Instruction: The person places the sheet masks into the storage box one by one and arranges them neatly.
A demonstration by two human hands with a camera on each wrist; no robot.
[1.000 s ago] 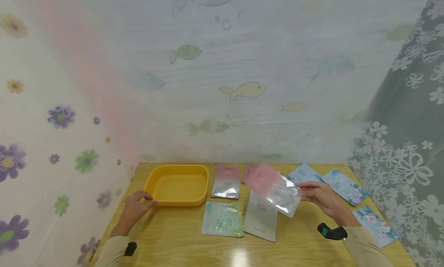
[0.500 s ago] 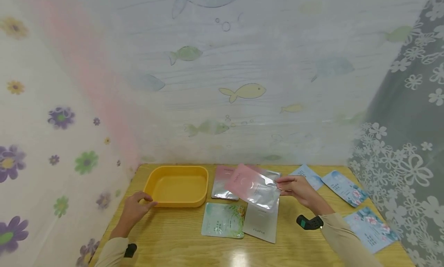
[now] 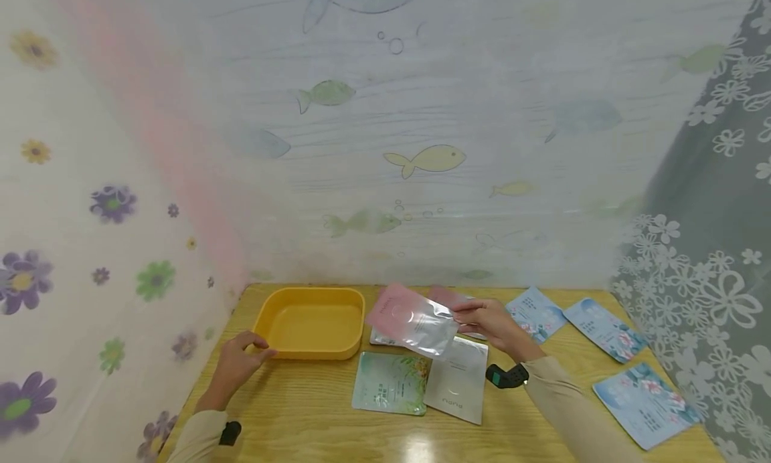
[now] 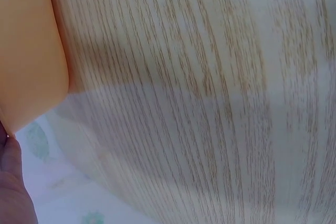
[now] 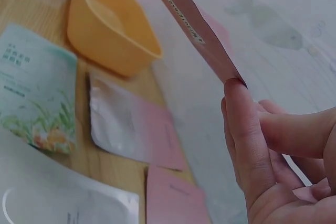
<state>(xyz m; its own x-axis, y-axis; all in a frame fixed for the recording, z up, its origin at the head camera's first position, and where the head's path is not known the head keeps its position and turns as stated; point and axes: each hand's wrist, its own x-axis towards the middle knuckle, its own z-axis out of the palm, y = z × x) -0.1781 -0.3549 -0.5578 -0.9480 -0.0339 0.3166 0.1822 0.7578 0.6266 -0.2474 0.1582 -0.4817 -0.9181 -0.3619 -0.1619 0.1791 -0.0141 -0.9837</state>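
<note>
My right hand (image 3: 489, 321) pinches a pink-and-silver sheet mask packet (image 3: 412, 319) by its silver end, raised and tilted above the table. In the right wrist view the packet (image 5: 197, 30) shows nearly edge-on beyond the fingers. Below it lies another pink-and-silver packet (image 5: 128, 116), mostly covered in the head view. At the left, my left hand (image 3: 236, 364) holds the front left corner of a yellow plastic tray (image 3: 319, 354), with nothing in it. The left wrist view catches only the tray's side (image 4: 31, 51) and part of the hand (image 4: 16, 192).
A green packet (image 3: 388, 384) and a whitish packet (image 3: 459, 383) lie in front. One more pink packet (image 5: 176, 198) lies behind. Several blue floral packets (image 3: 647, 403) are spread on the right of the wooden table (image 3: 313, 423). A printed curtain (image 3: 421, 235) stands behind.
My right hand has carried the pink-and-silver packet leftward, from above the whitish packet to over the other pink packet by the tray. The left hand has stayed at the tray's corner.
</note>
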